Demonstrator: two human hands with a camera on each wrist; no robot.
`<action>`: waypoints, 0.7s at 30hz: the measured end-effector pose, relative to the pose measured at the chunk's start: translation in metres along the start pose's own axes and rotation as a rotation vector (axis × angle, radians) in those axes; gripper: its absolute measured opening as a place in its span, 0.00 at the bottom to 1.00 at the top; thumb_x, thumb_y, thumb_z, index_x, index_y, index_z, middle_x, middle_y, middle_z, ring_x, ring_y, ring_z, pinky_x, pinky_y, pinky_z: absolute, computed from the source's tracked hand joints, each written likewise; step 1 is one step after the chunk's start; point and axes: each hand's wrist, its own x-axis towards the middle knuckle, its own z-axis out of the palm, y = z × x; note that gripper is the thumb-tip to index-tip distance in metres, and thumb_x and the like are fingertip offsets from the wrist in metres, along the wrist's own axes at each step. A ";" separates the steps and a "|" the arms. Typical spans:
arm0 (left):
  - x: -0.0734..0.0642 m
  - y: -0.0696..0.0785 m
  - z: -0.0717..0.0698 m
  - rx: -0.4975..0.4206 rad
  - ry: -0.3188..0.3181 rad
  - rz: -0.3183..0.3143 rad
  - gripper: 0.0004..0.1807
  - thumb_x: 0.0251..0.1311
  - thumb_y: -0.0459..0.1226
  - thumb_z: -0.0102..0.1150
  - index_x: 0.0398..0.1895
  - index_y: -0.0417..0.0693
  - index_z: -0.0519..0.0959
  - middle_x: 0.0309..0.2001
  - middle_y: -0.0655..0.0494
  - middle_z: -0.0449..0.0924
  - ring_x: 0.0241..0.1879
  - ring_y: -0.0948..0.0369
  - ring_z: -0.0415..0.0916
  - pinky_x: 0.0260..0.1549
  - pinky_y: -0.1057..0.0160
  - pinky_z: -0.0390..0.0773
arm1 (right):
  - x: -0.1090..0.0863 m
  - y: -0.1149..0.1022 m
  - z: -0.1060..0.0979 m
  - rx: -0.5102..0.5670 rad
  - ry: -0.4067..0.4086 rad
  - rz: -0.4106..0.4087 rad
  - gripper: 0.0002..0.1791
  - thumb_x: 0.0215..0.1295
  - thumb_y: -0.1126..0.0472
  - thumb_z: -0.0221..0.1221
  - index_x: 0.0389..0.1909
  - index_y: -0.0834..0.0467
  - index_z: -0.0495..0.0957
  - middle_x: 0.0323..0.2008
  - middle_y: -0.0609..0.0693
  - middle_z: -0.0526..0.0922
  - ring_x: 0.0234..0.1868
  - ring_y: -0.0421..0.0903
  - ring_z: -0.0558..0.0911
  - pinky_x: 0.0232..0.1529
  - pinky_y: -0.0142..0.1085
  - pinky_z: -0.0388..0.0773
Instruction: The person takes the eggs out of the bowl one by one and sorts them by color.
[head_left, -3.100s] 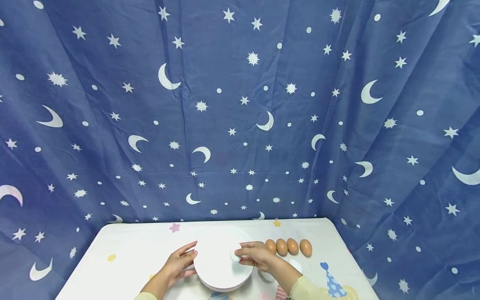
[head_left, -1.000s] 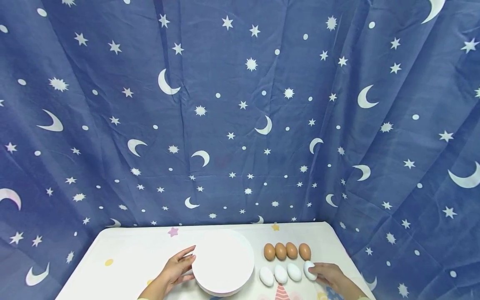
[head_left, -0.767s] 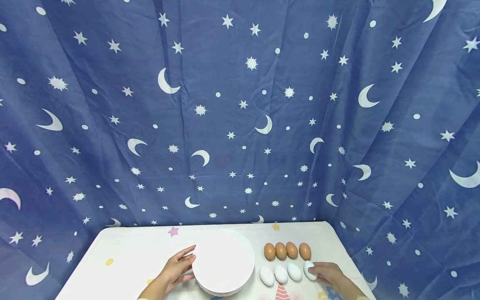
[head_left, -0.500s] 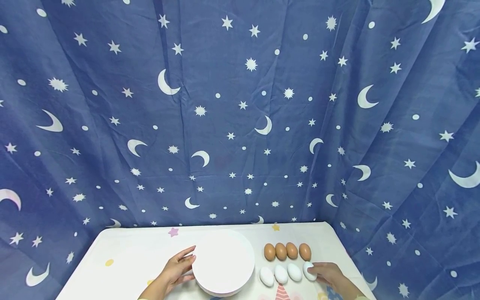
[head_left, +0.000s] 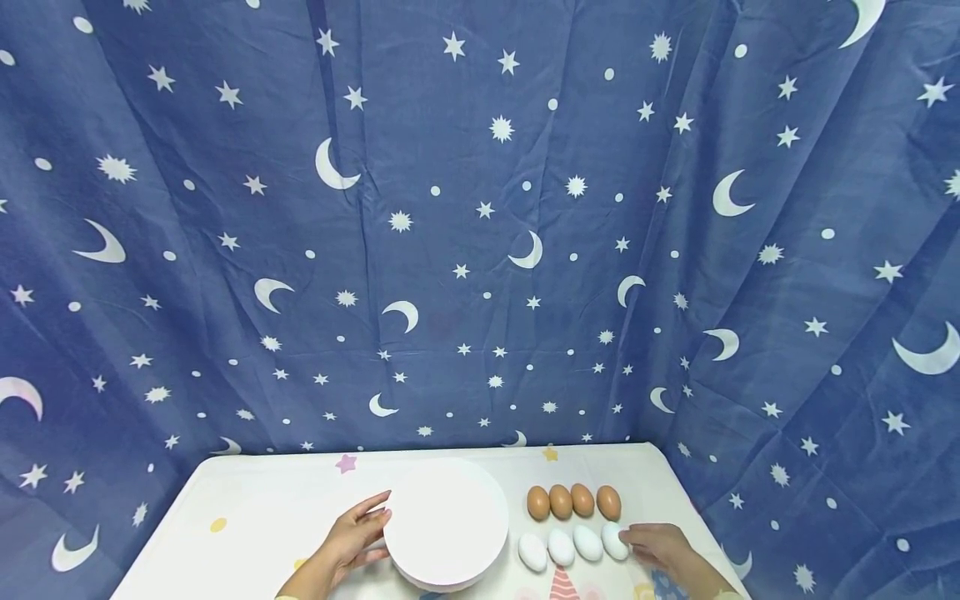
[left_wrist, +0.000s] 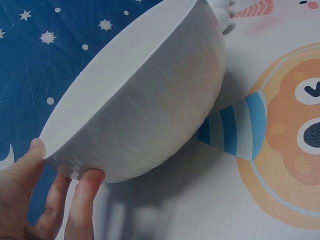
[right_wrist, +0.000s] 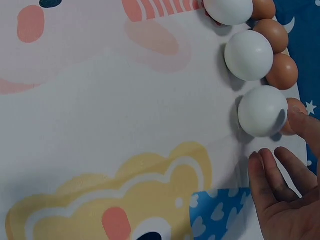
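Observation:
A large white bowl [head_left: 448, 525] stands on the table. My left hand [head_left: 356, 533] holds it at its left side; in the left wrist view the thumb lies at the rim and the fingers against the outer wall [left_wrist: 150, 110]. The inside of the bowl looks plain white in the head view. At the right end of a row of white eggs lies one white egg [head_left: 614, 541]. Beside it is my right hand [head_left: 660, 547], its fingers [right_wrist: 267, 175] spread and apart from that egg [right_wrist: 262, 111], the thumb close to its side.
Behind the white eggs runs a row of several brown eggs [head_left: 561, 502]. Other white eggs [head_left: 561, 547] lie between the bowl and the right hand. A printed white cloth covers the table [head_left: 262, 492], and a blue star-patterned curtain [head_left: 450, 250] hangs behind it.
The right hand has moved from over the bowl to the right, setting its white egg at the row's end. Just now its fingers have come off that egg. The left hand stays at the bowl.

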 end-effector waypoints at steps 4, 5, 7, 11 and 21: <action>0.001 0.001 0.000 0.009 0.008 -0.004 0.35 0.62 0.43 0.65 0.71 0.44 0.65 0.65 0.30 0.65 0.46 0.54 0.82 0.42 0.48 0.86 | 0.003 -0.003 -0.004 0.011 0.019 0.026 0.35 0.53 0.60 0.72 0.53 0.81 0.72 0.42 0.68 0.84 0.41 0.54 0.86 0.46 0.41 0.86; 0.001 0.001 0.000 0.011 0.009 -0.004 0.35 0.62 0.43 0.65 0.71 0.44 0.65 0.65 0.30 0.65 0.47 0.53 0.82 0.42 0.48 0.86 | 0.004 -0.004 -0.005 0.007 0.024 0.026 0.35 0.52 0.59 0.73 0.52 0.80 0.72 0.41 0.67 0.84 0.40 0.53 0.86 0.45 0.41 0.86; 0.000 0.001 0.000 0.011 0.009 0.001 0.35 0.62 0.43 0.65 0.71 0.44 0.66 0.65 0.30 0.65 0.47 0.53 0.82 0.42 0.48 0.86 | 0.004 -0.008 -0.005 0.005 0.040 0.014 0.33 0.53 0.58 0.72 0.51 0.79 0.74 0.40 0.66 0.85 0.38 0.50 0.86 0.45 0.41 0.86; -0.001 -0.001 0.000 0.019 -0.016 0.023 0.35 0.63 0.43 0.64 0.71 0.44 0.65 0.66 0.30 0.64 0.47 0.54 0.81 0.43 0.48 0.86 | -0.002 -0.023 -0.005 -0.035 0.063 -0.070 0.26 0.57 0.56 0.68 0.48 0.75 0.78 0.38 0.60 0.86 0.35 0.47 0.85 0.40 0.40 0.87; -0.001 0.036 -0.004 0.558 0.130 0.342 0.20 0.67 0.42 0.59 0.59 0.45 0.78 0.53 0.42 0.81 0.50 0.44 0.80 0.41 0.50 0.86 | -0.028 -0.096 0.023 -0.327 0.162 -0.436 0.23 0.64 0.49 0.64 0.47 0.65 0.83 0.41 0.58 0.86 0.41 0.53 0.85 0.42 0.45 0.84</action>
